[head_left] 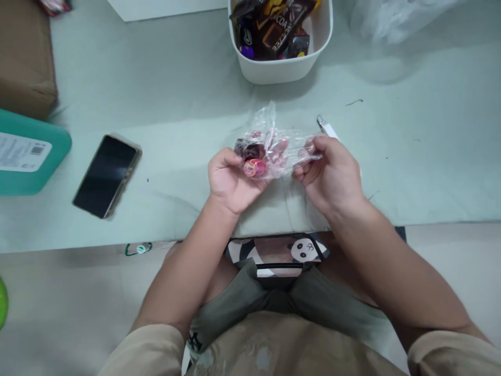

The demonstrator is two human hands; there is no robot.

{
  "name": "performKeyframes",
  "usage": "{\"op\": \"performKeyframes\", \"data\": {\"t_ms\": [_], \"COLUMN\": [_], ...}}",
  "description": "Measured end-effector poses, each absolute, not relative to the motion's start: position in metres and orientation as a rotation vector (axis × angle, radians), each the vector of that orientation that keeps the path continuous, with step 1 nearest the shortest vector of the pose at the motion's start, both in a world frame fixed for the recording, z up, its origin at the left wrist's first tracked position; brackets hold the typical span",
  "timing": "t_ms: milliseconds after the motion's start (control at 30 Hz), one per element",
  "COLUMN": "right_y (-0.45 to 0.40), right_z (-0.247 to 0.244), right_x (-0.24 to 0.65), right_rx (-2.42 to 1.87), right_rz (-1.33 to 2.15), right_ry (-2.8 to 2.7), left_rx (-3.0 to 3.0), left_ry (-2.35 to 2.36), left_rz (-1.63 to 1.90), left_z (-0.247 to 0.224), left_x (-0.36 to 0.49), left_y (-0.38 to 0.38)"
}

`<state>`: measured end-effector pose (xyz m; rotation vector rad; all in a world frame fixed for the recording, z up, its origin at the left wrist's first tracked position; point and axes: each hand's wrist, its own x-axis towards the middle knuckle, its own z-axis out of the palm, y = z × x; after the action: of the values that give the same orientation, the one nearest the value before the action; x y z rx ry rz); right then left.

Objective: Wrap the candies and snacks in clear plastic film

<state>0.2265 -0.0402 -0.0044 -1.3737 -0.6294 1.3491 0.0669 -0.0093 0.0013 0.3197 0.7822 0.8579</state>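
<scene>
A clear plastic bag (276,151) with red, pink and dark wrapped sweets inside is held between both hands above the table. My left hand (235,180) supports the filled end from below, its thumb beside a pink-and-yellow sweet (254,167). Pinched in the fingers of my right hand (332,172) is the gathered, thin end of the bag. Just behind my right hand lies a white object with a metal tip (327,127), partly covered by that hand.
A white tub (279,72) of dark snack packets stands beyond the bag. On the left are a phone (107,176), a teal container (35,180) and a cardboard box (25,57). A clear plastic container (385,57) is at the back right. The table edge runs below my hands.
</scene>
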Motion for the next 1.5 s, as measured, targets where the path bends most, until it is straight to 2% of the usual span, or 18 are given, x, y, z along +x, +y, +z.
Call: {"op": "performKeyframes", "data": {"t_ms": [100, 267, 333, 500, 633, 933, 1000, 1067, 1200, 1300, 1500], "right_y": [-0.039, -0.044, -0.045, -0.043, -0.041, -0.029, -0.029, -0.030, -0.036, -0.039, -0.039], "right_z": [-0.010, 0.006, 0.014, 0.014, 0.014, -0.003, -0.005, -0.002, 0.011, 0.012, 0.013], "right_x": [0.233, 0.240, 0.238, 0.230, 0.229, 0.241, 0.244, 0.246, 0.250, 0.252, 0.260], "right_rx": [-1.386, -1.397, -1.375, -1.432, -1.436, -1.399, -1.444, -1.494, -1.392, -1.382, -1.562], "right_rz": [1.383, 0.876, 0.799, 0.906, 0.941, 1.327, 1.259, 1.016, 0.567, 0.522, 0.724], "right_ry": [-0.634, -1.110, -1.334, -1.439, -1.274, -0.835, -0.870, -0.991, -1.598, -1.916, -1.870], "left_rx": [0.320, 0.245, 0.246, 0.248, 0.313, 0.412, 0.426, 0.445, 0.492, 0.525, 0.612], "left_ry": [0.739, 0.820, 0.833, 0.774, 0.769, 0.724, 0.683, 0.657, 0.704, 0.777, 0.929], "left_rz": [0.874, 0.898, 0.862, 0.807, 0.813, 0.834, 0.831, 0.815, 0.745, 0.718, 0.537], "left_z": [-0.001, -0.002, 0.000, 0.000, 0.000, 0.004, 0.004, 0.004, 0.003, 0.002, 0.006], "left_x": [0.066, 0.068, 0.071, 0.074, 0.070, 0.065, 0.064, 0.063, 0.066, 0.069, 0.062], "left_y": [-0.010, -0.011, -0.012, -0.014, -0.017, -0.019, -0.019, -0.019, -0.018, -0.017, -0.012]}}
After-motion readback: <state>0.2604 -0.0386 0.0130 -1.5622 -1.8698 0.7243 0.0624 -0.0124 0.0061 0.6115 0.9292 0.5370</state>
